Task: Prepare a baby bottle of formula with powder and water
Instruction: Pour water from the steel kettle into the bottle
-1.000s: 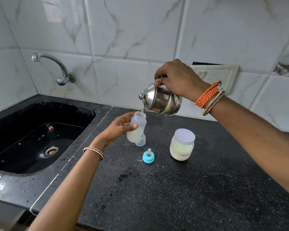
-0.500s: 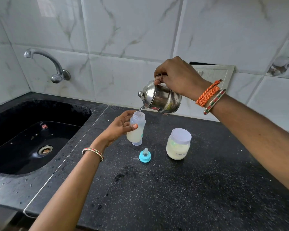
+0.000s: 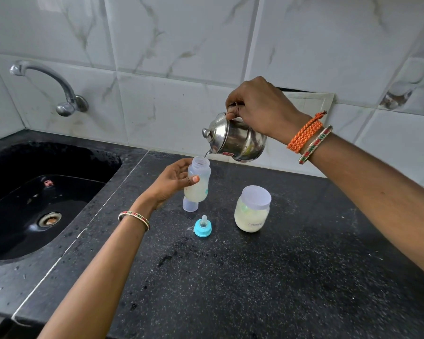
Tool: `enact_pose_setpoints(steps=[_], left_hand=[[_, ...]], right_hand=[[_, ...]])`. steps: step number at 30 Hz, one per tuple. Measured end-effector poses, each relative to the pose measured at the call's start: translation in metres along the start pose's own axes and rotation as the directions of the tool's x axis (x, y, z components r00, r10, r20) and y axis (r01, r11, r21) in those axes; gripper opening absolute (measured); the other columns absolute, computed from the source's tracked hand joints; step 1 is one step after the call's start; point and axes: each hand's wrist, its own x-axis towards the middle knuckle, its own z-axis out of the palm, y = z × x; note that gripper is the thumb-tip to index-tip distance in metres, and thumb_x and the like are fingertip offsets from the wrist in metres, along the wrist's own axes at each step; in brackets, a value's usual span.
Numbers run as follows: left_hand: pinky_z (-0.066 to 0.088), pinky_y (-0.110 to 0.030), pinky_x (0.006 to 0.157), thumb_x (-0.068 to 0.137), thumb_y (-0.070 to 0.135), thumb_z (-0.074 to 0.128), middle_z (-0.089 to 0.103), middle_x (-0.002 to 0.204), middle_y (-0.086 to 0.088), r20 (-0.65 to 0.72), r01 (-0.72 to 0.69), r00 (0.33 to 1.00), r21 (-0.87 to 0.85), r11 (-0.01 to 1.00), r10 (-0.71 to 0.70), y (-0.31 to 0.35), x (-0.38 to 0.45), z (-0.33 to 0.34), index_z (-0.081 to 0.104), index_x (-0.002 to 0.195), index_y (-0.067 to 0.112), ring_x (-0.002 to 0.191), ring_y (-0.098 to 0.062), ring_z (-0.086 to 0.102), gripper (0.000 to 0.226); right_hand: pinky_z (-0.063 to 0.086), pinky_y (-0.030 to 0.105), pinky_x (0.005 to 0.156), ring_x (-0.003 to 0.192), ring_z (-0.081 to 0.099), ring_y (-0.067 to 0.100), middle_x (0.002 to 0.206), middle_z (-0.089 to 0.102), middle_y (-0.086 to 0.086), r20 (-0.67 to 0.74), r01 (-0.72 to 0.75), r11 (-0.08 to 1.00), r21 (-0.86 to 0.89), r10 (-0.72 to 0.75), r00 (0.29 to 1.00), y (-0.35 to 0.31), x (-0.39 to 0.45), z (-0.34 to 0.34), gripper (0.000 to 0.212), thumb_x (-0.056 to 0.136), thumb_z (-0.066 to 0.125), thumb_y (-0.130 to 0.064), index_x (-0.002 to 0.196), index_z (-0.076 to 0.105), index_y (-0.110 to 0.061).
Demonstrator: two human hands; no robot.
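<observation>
My left hand (image 3: 171,182) grips a clear baby bottle (image 3: 198,184) with no top, held above the black counter and holding pale cloudy liquid in its lower half. My right hand (image 3: 260,108) holds a small steel kettle (image 3: 235,140) by its handle, tipped left. A thin stream of water runs from its spout into the bottle's mouth. The blue teat cap (image 3: 202,227) lies on the counter below. A clear cap (image 3: 190,204) stands just under the bottle. The formula jar (image 3: 252,209), lid on, stands to the right.
A black sink (image 3: 34,199) with a drain fills the left side, under a steel tap (image 3: 59,94) on the tiled wall. A white switch plate (image 3: 311,101) sits on the wall behind my right hand. The speckled counter (image 3: 255,277) stretches toward me.
The view has shifted slightly. The kettle stays tipped over the bottle and the pour goes on; both hands hold about the same places.
</observation>
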Motion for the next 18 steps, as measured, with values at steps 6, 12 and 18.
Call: enact_pose_setpoints(steps=[6, 12, 18], left_hand=[[0.054, -0.019, 0.077, 0.061, 0.045, 0.082, 0.068, 0.109, 0.011, 0.013, 0.007, 1.0, -0.019, 1.0, -0.007, -0.0017, 0.0013, 0.0056, 0.056, 0.113, 0.027, 0.102, -0.009, 0.064, 0.061], [0.054, -0.019, 0.077, 0.045, 0.06, 0.084, 0.069, 0.109, 0.012, 0.02, 0.012, 1.0, -0.009, 1.0, -0.011, 0.0002, 0.0042, 0.0034, 0.057, 0.113, 0.027, 0.1, -0.003, 0.065, 0.08], [0.054, -0.019, 0.08, 0.044, 0.06, 0.084, 0.067, 0.112, 0.009, 0.025, 0.008, 1.0, 0.004, 1.0, -0.008, 0.0006, 0.0073, 0.0039, 0.056, 0.113, 0.027, 0.101, -0.004, 0.065, 0.081]], right_hand=[[0.045, 0.024, 0.069, 0.076, 0.064, 0.012, 0.086, 0.073, 0.002, -0.024, -0.005, 1.0, -0.004, 0.005, 1.0, 0.0061, -0.0022, 0.0013, 0.017, 0.089, 0.058, -0.005, 0.094, 0.074, -0.009], [0.047, 0.024, 0.069, 0.074, 0.063, 0.011, 0.086, 0.073, 0.004, -0.031, 0.009, 1.0, -0.006, -0.009, 0.999, 0.0094, -0.0026, 0.003, 0.018, 0.089, 0.058, -0.003, 0.096, 0.074, -0.009], [0.056, 0.034, 0.073, 0.074, 0.066, 0.012, 0.078, 0.072, 0.001, -0.037, 0.027, 0.999, -0.029, -0.028, 0.999, 0.0102, -0.0014, 0.0045, 0.016, 0.086, 0.059, -0.003, 0.083, 0.073, -0.01]])
